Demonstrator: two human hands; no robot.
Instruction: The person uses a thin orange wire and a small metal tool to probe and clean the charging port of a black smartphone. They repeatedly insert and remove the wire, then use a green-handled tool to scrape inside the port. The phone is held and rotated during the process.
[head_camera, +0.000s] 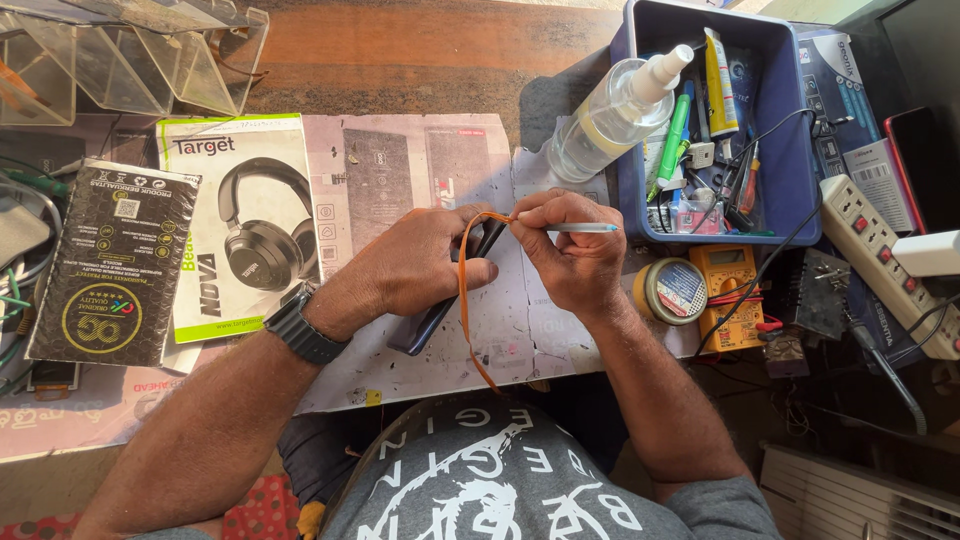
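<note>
The worn grey printed work mat is spread over the brown wooden bench. On it a dark, flat rectangular phone-like device is pinned under the left hand, whose fingers are curled down and closed over its upper end. A thin orange ribbon-like strip is looped from the device's top, over the left fingers, and trails down toward the lap. The right hand is closed in a pinch on a slim pale-blue and white pen-shaped tool, with the strip's upper end caught at the fingertips beside the tool's tip.

Risks, as judged:
- The strip could tear or crease if it is pulled while an end is held fast under the left fingers.
- The device could slide toward the mat's near edge, since its lower end is unsupported by the hand.
- The tool tip could slip onto the left fingers, which are touching or nearly touching it.
- The clear spray bottle, leaning over the rim of the blue plastic tray, could be knocked by the right elbow.

Not resolved:
- The device's upper part is covered by the left hand; whether the strip is attached cannot be told.
- The tool's working tip is hidden by fingers.
- The tray's small contents are too cluttered to sort.
</note>
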